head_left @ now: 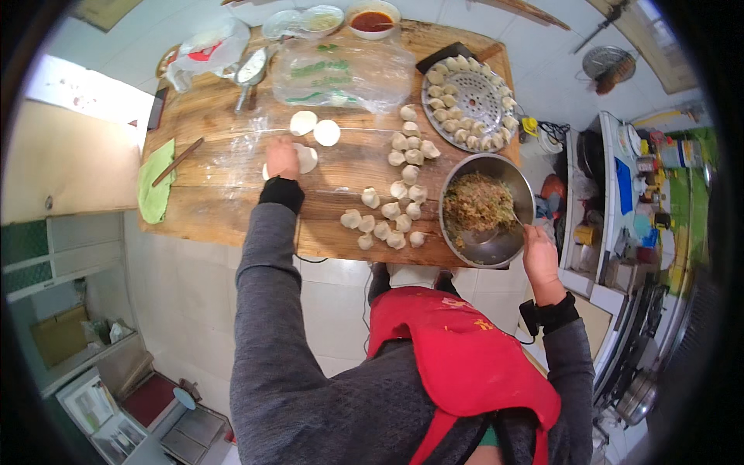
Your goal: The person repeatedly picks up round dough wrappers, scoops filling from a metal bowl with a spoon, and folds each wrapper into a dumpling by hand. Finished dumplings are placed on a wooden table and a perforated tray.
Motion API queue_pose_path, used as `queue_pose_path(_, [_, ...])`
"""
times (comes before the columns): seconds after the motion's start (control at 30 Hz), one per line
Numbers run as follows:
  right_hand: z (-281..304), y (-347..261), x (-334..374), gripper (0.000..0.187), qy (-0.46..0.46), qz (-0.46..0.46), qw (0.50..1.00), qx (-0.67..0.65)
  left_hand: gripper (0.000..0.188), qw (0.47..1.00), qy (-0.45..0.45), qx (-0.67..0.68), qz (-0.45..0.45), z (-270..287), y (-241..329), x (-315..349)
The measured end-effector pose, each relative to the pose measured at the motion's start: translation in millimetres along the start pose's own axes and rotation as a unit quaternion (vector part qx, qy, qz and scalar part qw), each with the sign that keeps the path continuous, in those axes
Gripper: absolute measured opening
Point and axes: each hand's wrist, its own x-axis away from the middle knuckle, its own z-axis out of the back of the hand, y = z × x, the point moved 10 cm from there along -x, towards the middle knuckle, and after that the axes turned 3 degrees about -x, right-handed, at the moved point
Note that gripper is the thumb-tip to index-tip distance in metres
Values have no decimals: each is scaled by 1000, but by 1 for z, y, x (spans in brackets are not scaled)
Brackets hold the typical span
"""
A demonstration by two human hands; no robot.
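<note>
On the wooden table, my left hand [283, 157] reaches down among round dough wrappers [308, 160]; its fingers are too hidden to show whether they grip one. Two more wrappers, one of them a pale disc [327, 132], lie just beyond it. My right hand [540, 252] is closed round the thin handle of a spoon [515, 216] at the right rim of a steel bowl [504, 256]. The spoon's far end is out of sight in the minced filling [479, 201]. Between my hands, several folded dumplings [397, 191] stand in loose groups on the wood.
A round perforated tray [474, 99] with several dumplings sits at the back right. Plastic bags [341, 74], a bowl of red sauce [372, 22] and a flour scoop [251, 70] line the back. At the left lies a green cloth [157, 186] with a thin stick [177, 162].
</note>
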Motion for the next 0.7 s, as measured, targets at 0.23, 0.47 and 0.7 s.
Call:
queue_pose_path(0.23, [31, 0, 33, 15, 28, 1, 999, -18, 30, 985, -125, 53, 110, -24, -41, -24])
queue_pose_path(0.47, [45, 6, 32, 19, 45, 33, 998, 13, 24, 984, -50, 150, 80, 19, -27, 0])
queue_pose_path(0.7, [27, 15, 10, 6, -17, 115, 991, 62, 10, 840, 83, 518, 136, 101, -27, 76])
